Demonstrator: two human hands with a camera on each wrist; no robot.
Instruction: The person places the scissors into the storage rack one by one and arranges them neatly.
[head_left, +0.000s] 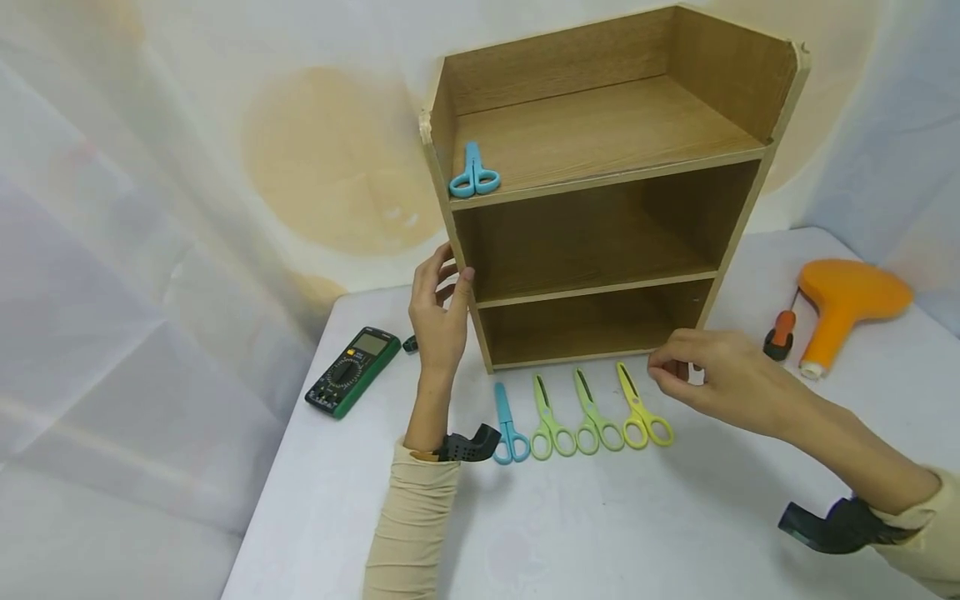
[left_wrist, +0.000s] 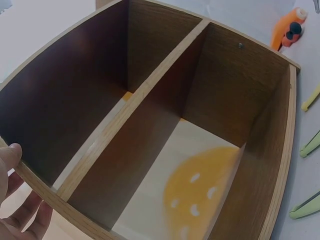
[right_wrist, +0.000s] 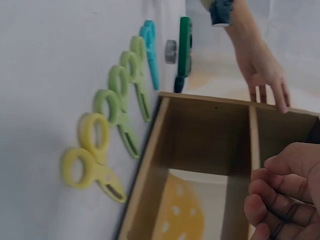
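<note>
Yellow scissors (head_left: 637, 409): long axis toward wooden shelf (head_left: 600, 129); left of the nearer right hand (head_left: 712, 379), fingers loosely curled, apparently empty. Left hand (head_left: 441, 325): fingers gripping shelf side.

Booth-like workspace, wider setting unclear: draped sheets (head_left: 187, 208), white table (head_left: 600, 533), multimeter (head_left: 354, 372).

A person wears plain beige sleeves, the left sleeve (head_left: 412, 521) finely creased along the forearm, the right sleeve (head_left: 930, 533) in matching cloth. A curved black mount (head_left: 472, 444), dotted with small holes, sits on the left wrist beside a brownish band (head_left: 426, 456); an angular black mount (head_left: 832, 527) juts from the right. The left hand (head_left: 439, 323) and right hand (head_left: 712, 377) are bare.
</note>
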